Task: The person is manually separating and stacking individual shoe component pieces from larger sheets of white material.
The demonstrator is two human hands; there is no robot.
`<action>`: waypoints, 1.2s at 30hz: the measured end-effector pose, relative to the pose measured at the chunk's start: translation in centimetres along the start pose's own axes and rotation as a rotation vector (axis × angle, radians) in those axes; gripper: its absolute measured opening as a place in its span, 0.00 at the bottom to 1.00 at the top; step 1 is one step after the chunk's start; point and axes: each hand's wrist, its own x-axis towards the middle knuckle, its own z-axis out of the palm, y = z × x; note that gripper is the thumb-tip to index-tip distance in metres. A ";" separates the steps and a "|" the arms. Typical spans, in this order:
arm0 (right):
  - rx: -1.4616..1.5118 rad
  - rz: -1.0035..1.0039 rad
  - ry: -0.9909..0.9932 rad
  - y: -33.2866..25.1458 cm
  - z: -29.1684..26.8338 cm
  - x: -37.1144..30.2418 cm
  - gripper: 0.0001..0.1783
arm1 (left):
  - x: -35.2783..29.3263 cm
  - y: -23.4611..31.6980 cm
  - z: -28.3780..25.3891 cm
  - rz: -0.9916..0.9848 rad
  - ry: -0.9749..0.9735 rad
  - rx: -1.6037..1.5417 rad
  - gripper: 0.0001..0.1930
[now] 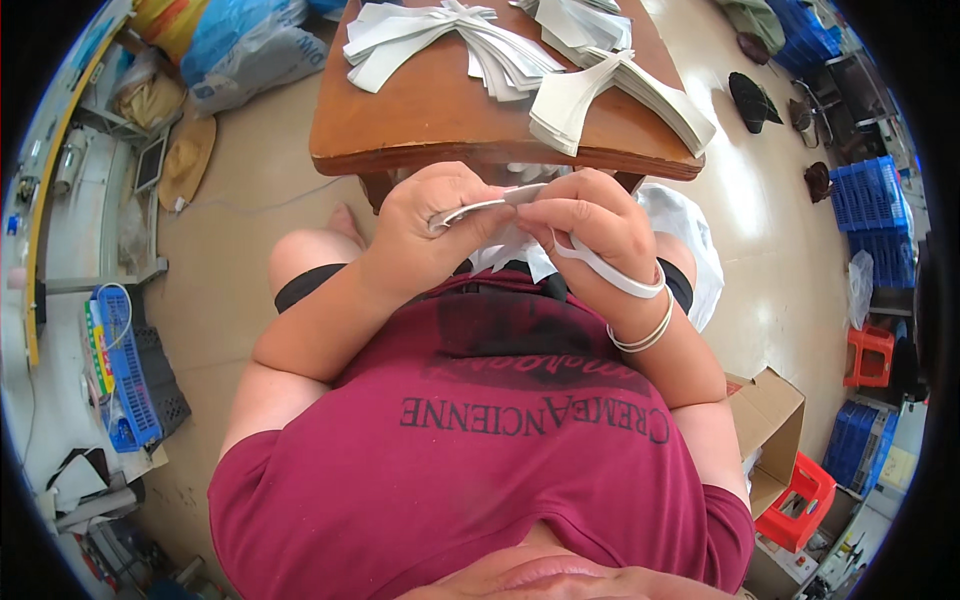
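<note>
In front of my chest, my left hand and my right hand pinch one thin, white, flat piece between thumbs and fingers. Its left end curls out below my left fingers. A narrow white band runs from under my right fingers round to the wrist, beside thin pale rings. Just beyond my hands stands a brown wooden table. On it lie fanned stacks of curved white pieces: one at left, one near the right corner, another behind.
White material hangs below my hands, and a white plastic bag lies by my right knee. To the right are a cardboard box, red stools and blue crates. Shelving and a straw hat are at left.
</note>
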 end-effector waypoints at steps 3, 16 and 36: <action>-0.048 0.003 -0.025 -0.7 -0.3 0.1 0.16 | 0.1 0.3 -0.4 0.089 -0.027 0.069 0.09; -0.177 -0.012 0.047 -1.1 0.0 -0.9 0.19 | 0.4 0.8 -0.6 0.328 -0.157 0.367 0.16; -0.304 0.258 0.387 -3.0 0.3 -0.2 0.29 | 0.1 0.8 -0.4 0.371 -0.077 0.439 0.16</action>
